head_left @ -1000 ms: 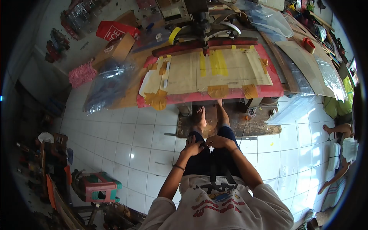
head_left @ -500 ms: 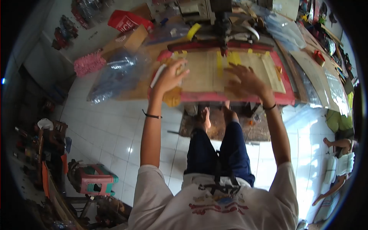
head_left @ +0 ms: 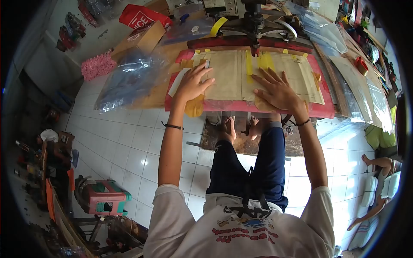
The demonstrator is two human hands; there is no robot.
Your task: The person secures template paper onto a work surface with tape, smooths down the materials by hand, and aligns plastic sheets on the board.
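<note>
A flat tan sheet (head_left: 228,81), crossed by yellow tape (head_left: 266,62), lies over a red board (head_left: 241,105) at the bench edge. At the sheet's left side, my left hand (head_left: 192,84) rests with fingers stretched out and thumb apart, beside a white strip (head_left: 176,85). My right hand (head_left: 277,91) lies flat on the right half, its fingers spread. Neither hand grips anything. Brown tape patches (head_left: 194,106) show at the front edge below my left hand. Just beyond the sheet stands a dark metal machine head (head_left: 254,23) with a red bar (head_left: 275,43).
Crumpled clear plastic (head_left: 129,79), a cardboard box (head_left: 140,38) and a pink bundle (head_left: 98,66) lie left. Plastic sheets (head_left: 316,30) and a red tape roll (head_left: 360,66) are right. A stool (head_left: 107,197) stands on the tiled floor. Another person (head_left: 380,172) sits far right.
My right hand has come down flat onto the sheet, its fingers now still. My left hand stays nearly in place. My right leg has shifted to the right.
</note>
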